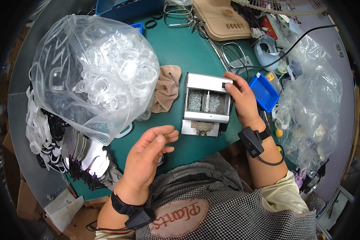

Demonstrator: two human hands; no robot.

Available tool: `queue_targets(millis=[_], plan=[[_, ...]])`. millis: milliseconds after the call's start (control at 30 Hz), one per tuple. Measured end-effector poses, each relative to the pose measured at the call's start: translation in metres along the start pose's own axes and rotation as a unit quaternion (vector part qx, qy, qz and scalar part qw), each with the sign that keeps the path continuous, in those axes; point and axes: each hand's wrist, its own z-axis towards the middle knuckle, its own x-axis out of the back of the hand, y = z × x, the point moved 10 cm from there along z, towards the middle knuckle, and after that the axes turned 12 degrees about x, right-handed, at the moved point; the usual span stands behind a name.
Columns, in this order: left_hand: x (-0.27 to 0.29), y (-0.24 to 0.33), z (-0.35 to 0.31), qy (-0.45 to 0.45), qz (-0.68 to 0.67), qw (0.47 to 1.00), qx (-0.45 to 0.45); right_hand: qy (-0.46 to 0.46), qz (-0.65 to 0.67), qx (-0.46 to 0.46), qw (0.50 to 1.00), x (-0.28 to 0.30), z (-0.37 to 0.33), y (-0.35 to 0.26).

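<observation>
A silver and black screw feeder (pixel 208 117) stands on the green table in front of me, with many small metal screws (pixel 195 99) in its open top. My right hand (pixel 243 98) grips its far right corner, the thumb beside a small black switch (pixel 225 85). To the near left of the feeder, my left hand (pixel 151 146) hovers with its fingers loosely bent and apart. Nothing shows in it. Both wrists wear black strapped devices with cables.
A large clear bag of transparent plastic rings (pixel 120 72) fills the left, beside a brown cloth (pixel 166 89). Flat parts and wires (pixel 82 150) lie below it. At right are a blue tray (pixel 264 93) and crumpled clear bags (pixel 312 96). A beige fan base (pixel 224 20) stands behind.
</observation>
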Motion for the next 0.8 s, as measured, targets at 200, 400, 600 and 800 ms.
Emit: queue_targets(millis=[200, 400, 600, 800], plan=[[0.003, 0.0, 0.001, 0.004, -0.002, 1.0, 0.004, -0.004, 0.081, -0.051, 0.995, -0.002, 0.003, 0.009], [0.005, -0.001, 0.001, 0.003, -0.005, 1.0, 0.005, -0.017, 0.103, -0.044, 0.994, -0.002, 0.004, 0.008], [0.009, 0.0, -0.002, 0.001, -0.006, 1.0, -0.002, -0.031, 0.12, -0.036, 0.992, -0.002, 0.003, 0.01], [0.013, -0.002, -0.006, 0.007, -0.007, 1.0, -0.002, -0.037, 0.133, -0.028, 0.99, -0.002, 0.003, 0.013]])
